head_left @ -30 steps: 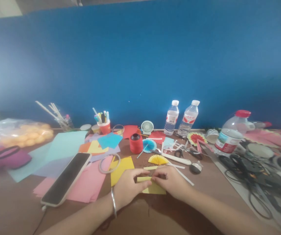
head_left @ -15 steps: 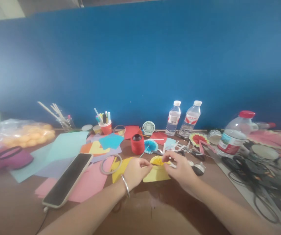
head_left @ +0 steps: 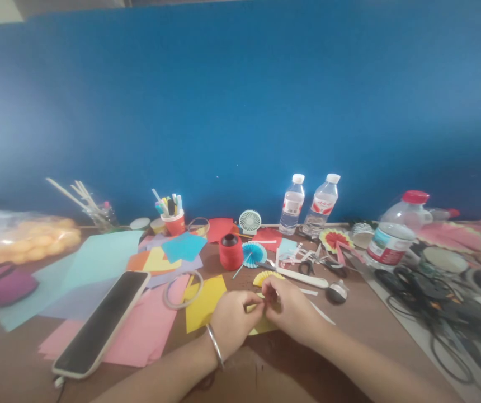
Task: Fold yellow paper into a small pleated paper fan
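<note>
My left hand [head_left: 236,319], with a silver bangle [head_left: 214,345] at the wrist, is closed in a pinch. Its fingertips meet those of my right hand [head_left: 288,308], whose fingers are curled closed. Whatever lies between the fingertips is too small or hidden to make out. A pale yellow paper [head_left: 264,326] shows beneath and between both hands, mostly covered by them. Just beyond my right hand lies a yellow pleated paper fan [head_left: 267,277]. A deeper yellow sheet [head_left: 206,302] lies left of my left hand.
Ahead stand a red thread spool [head_left: 231,253], a blue paper rosette [head_left: 252,254] and a white-handled knife [head_left: 301,277]. Scissors [head_left: 306,267] lie among scraps. Left are a phone [head_left: 102,324], coloured sheets [head_left: 110,252] and a tape ring [head_left: 183,290]. Bottles [head_left: 293,204] and cables [head_left: 425,302] are right.
Both hands have come nearer to me and closer together, leaving the yellow fan, which they were touching or close to. The view has shifted slightly right.
</note>
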The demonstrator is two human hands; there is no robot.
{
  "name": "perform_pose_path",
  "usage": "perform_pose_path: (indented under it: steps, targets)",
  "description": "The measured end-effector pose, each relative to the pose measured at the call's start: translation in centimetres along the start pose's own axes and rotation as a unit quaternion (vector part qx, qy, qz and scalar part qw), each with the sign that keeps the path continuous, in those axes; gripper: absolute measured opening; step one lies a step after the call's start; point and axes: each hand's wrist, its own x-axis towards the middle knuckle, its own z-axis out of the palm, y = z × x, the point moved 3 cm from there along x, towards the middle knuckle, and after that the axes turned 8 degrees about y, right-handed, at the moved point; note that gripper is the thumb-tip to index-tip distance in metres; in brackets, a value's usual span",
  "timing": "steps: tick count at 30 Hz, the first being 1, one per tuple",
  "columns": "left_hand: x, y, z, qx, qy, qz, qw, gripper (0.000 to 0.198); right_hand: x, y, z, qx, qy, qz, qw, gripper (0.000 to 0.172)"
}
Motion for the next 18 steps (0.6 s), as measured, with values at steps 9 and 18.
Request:
perform_pose_path:
  steps: [9,18]
  targets:
    - [0.9,-1.0,-1.2,-0.04,0.042,-0.02,0.998,0.021,1.0,2.9,-2.1,0.034,0.013,0.055,0.998,0.017]
    - [1.1,-1.7,-1.2,-0.085,0.049,-0.062,0.993,0.019,0.4,2.2,-1.5,0.079,0.037,0.067,0.994,0.013]
